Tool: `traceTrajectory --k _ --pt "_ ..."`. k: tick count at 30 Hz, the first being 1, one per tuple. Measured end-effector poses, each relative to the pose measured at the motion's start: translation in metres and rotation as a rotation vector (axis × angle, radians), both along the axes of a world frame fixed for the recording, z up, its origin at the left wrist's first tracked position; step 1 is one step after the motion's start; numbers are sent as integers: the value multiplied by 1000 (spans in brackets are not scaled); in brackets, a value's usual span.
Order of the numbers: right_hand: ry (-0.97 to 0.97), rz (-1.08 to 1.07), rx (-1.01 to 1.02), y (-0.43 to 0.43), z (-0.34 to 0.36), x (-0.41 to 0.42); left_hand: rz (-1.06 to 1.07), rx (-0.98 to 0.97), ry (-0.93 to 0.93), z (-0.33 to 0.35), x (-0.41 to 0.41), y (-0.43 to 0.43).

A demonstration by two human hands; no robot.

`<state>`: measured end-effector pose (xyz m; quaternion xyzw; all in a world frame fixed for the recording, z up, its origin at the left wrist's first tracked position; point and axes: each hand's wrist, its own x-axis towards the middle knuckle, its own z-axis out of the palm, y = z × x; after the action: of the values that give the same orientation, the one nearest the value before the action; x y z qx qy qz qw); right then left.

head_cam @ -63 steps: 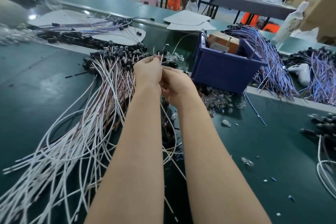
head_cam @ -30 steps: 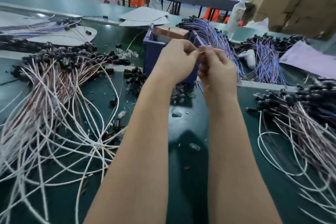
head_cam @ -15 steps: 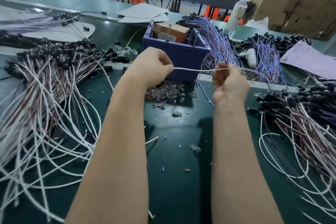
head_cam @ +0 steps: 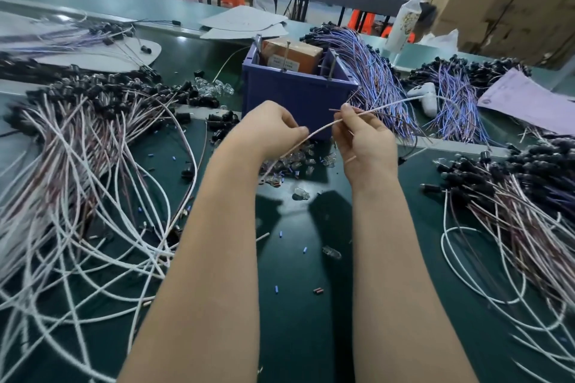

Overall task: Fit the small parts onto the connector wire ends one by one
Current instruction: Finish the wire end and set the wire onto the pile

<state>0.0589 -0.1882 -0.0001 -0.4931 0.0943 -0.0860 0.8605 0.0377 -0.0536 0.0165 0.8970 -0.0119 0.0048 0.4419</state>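
Both hands were up over mid tabletop (head_cam: 295, 320), a matte dark green mat. The left hand (head_cam: 270, 127) had its fingers curled and pinched one thin white wire (head_cam: 322, 127) between thumb and forefinger. The right hand (head_cam: 364, 140) pinched the same wire further along at its thumb and index tips, other fingers loosely curled. The wire ran taut between them with a slight bow, and its far length arced off to the right. The low end hung by the pile of clear, glossy small parts (head_cam: 298, 162) on the mat. One square blue plastic bin (head_cam: 289, 96) sat just behind the hands, with one brown cardboard box (head_cam: 292, 54) inside. There were two fanned bundles of white wires with black end caps, one left (head_cam: 77, 165) and one right (head_cam: 513, 205). Two purple-blue bundles lay behind them, one (head_cam: 367, 71) next to the bin and one (head_cam: 451, 93) further right. Two stray clear parts lay on the mat, one (head_cam: 301, 194) near the pile and one (head_cam: 332, 252) nearer the person, plus tiny blue offcuts too small to count. Open room was the bare strip of mat between the two white bundles, partly under the forearms.
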Motion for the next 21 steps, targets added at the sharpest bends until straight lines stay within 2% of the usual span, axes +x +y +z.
traceTrajectory --k 4,7,11,18,21 --pt "-6 -90 88 -2 0 1 -105 31 28 4 -4 9" --pt "-24 -148 117 -2 0 2 -201 128 45 4 -7 5" --pt "-29 -199 187 -9 2 2 -243 -21 95 0 -7 4" --pt "37 144 50 3 3 -1 -67 -88 -162 -3 1 -11" --pt "-21 120 -48 7 -1 1 -71 -80 -140 -7 1 -13"
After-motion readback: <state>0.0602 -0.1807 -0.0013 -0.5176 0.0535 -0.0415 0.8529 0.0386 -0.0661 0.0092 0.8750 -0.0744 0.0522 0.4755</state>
